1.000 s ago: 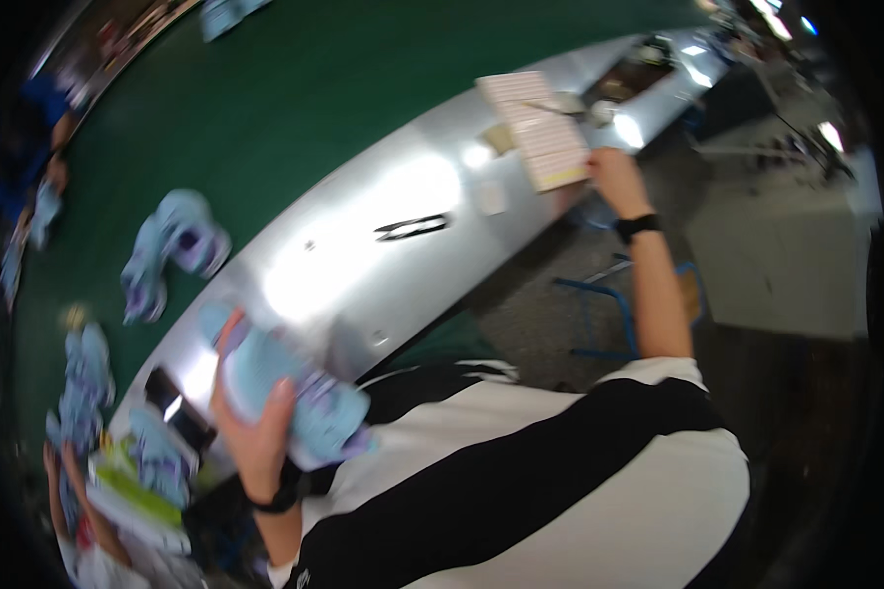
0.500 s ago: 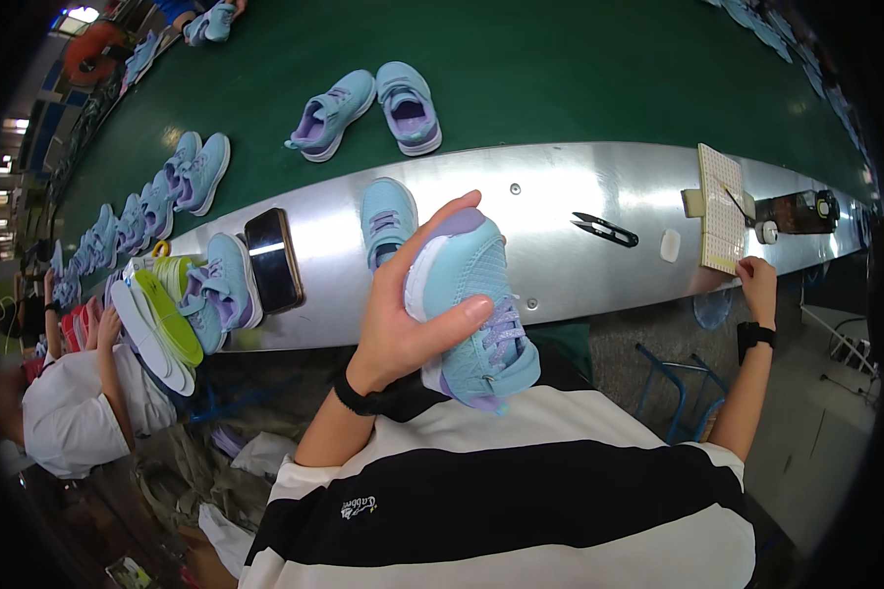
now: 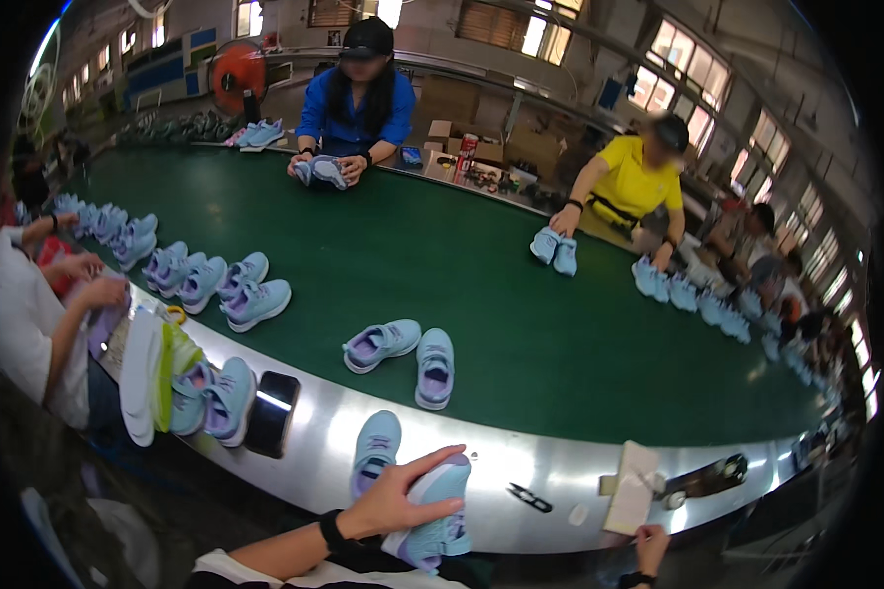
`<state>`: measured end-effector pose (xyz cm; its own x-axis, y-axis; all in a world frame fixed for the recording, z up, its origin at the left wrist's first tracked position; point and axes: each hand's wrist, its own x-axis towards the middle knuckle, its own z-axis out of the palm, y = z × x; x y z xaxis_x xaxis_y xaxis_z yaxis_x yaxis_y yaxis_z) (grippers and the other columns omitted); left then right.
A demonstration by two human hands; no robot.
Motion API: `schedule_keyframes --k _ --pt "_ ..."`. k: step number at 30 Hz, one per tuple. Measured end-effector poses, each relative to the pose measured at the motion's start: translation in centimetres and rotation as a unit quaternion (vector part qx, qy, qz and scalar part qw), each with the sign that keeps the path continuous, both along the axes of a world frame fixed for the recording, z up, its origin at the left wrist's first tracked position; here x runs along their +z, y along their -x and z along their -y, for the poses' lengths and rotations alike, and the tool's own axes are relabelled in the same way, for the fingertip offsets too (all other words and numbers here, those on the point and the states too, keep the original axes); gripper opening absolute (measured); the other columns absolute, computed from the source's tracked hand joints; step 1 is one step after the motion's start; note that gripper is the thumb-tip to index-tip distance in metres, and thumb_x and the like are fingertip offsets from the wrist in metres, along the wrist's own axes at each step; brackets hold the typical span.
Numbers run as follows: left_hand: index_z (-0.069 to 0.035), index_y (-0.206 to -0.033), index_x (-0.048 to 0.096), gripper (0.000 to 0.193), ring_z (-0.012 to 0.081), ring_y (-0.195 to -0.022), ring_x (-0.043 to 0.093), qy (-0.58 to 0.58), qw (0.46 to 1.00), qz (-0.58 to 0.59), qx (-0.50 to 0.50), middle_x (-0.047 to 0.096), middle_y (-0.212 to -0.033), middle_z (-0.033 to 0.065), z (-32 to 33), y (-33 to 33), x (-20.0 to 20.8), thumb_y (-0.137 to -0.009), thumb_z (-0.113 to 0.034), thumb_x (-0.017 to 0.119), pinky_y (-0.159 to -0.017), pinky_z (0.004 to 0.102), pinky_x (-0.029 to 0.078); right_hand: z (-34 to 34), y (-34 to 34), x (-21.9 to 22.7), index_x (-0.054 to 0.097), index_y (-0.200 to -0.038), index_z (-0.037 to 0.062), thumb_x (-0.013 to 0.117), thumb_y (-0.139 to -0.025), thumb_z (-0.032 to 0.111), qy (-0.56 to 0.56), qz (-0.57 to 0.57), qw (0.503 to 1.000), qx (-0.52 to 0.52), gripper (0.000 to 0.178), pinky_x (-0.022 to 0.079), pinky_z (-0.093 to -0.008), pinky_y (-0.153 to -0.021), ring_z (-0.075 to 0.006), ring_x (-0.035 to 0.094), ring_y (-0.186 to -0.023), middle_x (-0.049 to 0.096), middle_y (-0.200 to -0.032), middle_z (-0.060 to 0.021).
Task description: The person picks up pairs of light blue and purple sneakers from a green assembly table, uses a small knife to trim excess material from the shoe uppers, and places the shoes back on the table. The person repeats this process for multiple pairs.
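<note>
Your left hand grips a shoe at the bottom centre of the frame, just beside a second shoe. Your right hand, lower right, is at the notebook; whether it grips the edge, I cannot tell. Snips lie between your hands, a phone lower left.

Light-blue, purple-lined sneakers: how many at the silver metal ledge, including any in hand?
4: held sneaker in the left hand, second sneaker beyond that hand, two sneakers left of the black rectangular phone. Others may be hidden.
</note>
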<state>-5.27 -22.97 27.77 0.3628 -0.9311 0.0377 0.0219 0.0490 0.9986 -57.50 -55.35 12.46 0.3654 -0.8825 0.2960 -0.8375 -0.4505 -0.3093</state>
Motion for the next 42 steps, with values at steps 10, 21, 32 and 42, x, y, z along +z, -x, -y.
schedule_keyframes --k 10,21,32,42 --pt "-0.01 -0.144 0.048 0.07 0.014 -0.108 0.06 -0.005 0.999 -0.011 0.045 0.066 -0.119 0.0107 -0.3 0.0 0.5 -0.083 -0.029 0.078 -0.099 0.0302 0.046 -4.1 -5.2 2.6 0.067 -0.088 -0.0024 0.065 -0.087 0.012 0.076 0.015 0.987 -0.143 0.015 0.052 -0.0444 -0.07 -0.0388 0.066 -0.074 0.068 -0.08 -0.0209" --pt "-0.004 -0.144 0.046 0.077 0.017 -0.111 0.059 0.02 0.999 -0.039 0.021 0.062 -0.125 0.0133 -0.6 0.7 0.6 -0.082 -0.033 0.08 -0.098 0.0317 0.046 -19.6 -37.4 17.6 0.072 -0.085 0.0127 0.083 -0.063 0.01 0.189 0.211 0.876 0.39 0.025 0.036 -0.0335 -0.082 -0.018 0.064 -0.085 0.071 -0.092 0.0023" --pt "-0.003 -0.147 0.042 0.088 0.0171 -0.114 0.058 0.026 0.998 -0.005 0.057 0.06 -0.131 0.0157 -2.1 -0.5 -1.0 -0.079 -0.043 0.082 -0.099 0.0323 0.046 -20.8 -39.6 18.3 0.071 -0.094 0.01 0.08 -0.068 0.015 0.076 0.151 0.876 0.452 0.028 0.034 -0.0381 -0.083 -0.0219 0.061 -0.092 0.069 -0.102 -0.0015" --pt "-0.007 -0.147 0.043 0.066 0.0289 -0.133 0.046 0.029 0.981 0.082 0.172 0.045 -0.146 0.0208 2.7 -0.7 -4.0 -0.09 -0.029 0.07 -0.11 0.0384 0.036 -19.8 -36.1 12.2 0.055 -0.134 0.0016 0.077 -0.079 0.03 -0.288 0.218 0.844 0.396 0.066 0.044 -0.0436 -0.099 -0.0365 0.054 -0.12 0.046 -0.142 -0.0229"
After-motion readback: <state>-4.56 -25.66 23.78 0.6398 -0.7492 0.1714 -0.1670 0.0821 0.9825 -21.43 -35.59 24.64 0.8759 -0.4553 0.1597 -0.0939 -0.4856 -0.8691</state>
